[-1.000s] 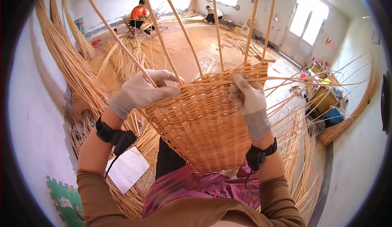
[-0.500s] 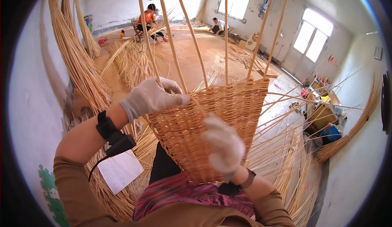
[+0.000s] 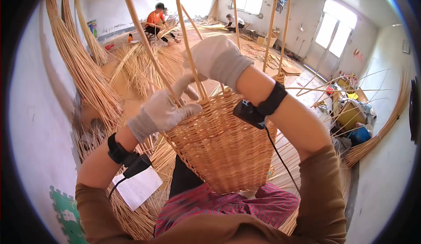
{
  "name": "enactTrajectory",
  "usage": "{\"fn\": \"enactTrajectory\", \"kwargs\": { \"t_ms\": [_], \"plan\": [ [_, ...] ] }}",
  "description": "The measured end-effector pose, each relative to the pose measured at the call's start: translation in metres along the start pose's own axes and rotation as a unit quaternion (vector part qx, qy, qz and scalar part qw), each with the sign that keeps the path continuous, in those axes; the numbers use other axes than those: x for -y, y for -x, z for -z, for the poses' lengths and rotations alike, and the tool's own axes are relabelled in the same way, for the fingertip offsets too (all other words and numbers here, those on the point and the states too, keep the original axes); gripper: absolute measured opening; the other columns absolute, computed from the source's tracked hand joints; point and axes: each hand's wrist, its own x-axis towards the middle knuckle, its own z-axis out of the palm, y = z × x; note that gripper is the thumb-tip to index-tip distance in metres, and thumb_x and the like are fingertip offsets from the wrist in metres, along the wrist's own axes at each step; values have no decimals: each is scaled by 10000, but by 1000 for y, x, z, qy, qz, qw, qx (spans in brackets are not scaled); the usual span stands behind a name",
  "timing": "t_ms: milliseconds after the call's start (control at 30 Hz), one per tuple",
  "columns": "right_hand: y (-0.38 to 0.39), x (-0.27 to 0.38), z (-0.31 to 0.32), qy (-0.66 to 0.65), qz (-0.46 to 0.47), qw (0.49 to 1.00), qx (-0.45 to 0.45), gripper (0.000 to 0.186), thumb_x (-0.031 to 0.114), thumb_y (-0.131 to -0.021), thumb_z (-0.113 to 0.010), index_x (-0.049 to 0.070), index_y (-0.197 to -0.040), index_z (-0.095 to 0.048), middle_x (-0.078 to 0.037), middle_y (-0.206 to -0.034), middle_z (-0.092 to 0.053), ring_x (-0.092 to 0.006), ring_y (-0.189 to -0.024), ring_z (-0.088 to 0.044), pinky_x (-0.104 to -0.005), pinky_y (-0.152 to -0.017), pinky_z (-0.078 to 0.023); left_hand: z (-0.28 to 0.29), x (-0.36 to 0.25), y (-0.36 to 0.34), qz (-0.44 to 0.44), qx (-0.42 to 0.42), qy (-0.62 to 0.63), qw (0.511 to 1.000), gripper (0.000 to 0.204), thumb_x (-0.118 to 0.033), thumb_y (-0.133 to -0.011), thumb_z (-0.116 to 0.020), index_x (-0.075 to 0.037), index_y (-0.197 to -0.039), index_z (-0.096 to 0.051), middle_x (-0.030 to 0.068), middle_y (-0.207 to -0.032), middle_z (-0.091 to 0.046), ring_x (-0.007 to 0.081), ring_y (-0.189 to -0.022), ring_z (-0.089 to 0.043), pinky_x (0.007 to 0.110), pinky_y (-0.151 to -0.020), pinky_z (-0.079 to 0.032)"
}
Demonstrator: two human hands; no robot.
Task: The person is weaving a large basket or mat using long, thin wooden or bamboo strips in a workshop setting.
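Observation:
A half-woven wicker basket stands tilted over my lap, with tall upright rods rising from its rim. My left hand, in a pale glove, is closed on the basket's left rim, thumb lying along the outside of the weave and fingers bent behind a rod. My right hand, also gloved, reaches across to the left part of the rim, close to the left fingers. Its fingers curl down around the uprights; the back of the hand and the rods hide what they pinch. Each forearm wears a black strap with a small device.
Bundles of long rods lean on the left wall, and loose piles lie on the floor. A paper sheet rests near my left forearm. Two people sit working at the back. Boxes and bags stand at the right wall.
My right hand has gone from the basket's front, up and left over the rim to beside my left hand. The basket and its rods have shifted and tilted slightly; my left hand keeps the rim.

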Motion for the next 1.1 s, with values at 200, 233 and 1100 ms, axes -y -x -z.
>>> {"fn": "enactTrajectory", "kwargs": {
  "t_ms": [200,233,1100],
  "plan": [
    [44,-4,28,-183,-29,975,-120,313,285,-969,-573,34,-1075,-726,-169,-1020,-760,-310,-921,-748,-412,-790,-605,10,17,-3,184,150,-61,970,509,-456,-924,-712,-156,-1331,-647,125,-904,-761,241,-844,-747,383,-793,-574],
    [49,-2,33,-183,-29,976,-117,313,285,-969,-573,34,-1075,-726,-169,-1020,-760,-310,-921,-748,-412,-790,-605,9,19,-2,189,146,-67,969,506,-475,-925,-704,-158,-1317,-664,132,-896,-763,240,-842,-750,373,-791,-577],
    [139,-8,-171,-831,-144,368,-391,201,238,-1106,-477,144,-1280,-518,-8,-838,-549,-154,-891,-692,-172,-465,-352,2,-1,-21,-120,64,-181,974,444,-260,-814,-854,-104,-1194,-684,29,-735,-646,122,-754,-638,308,-769,-531]
  ]
}}
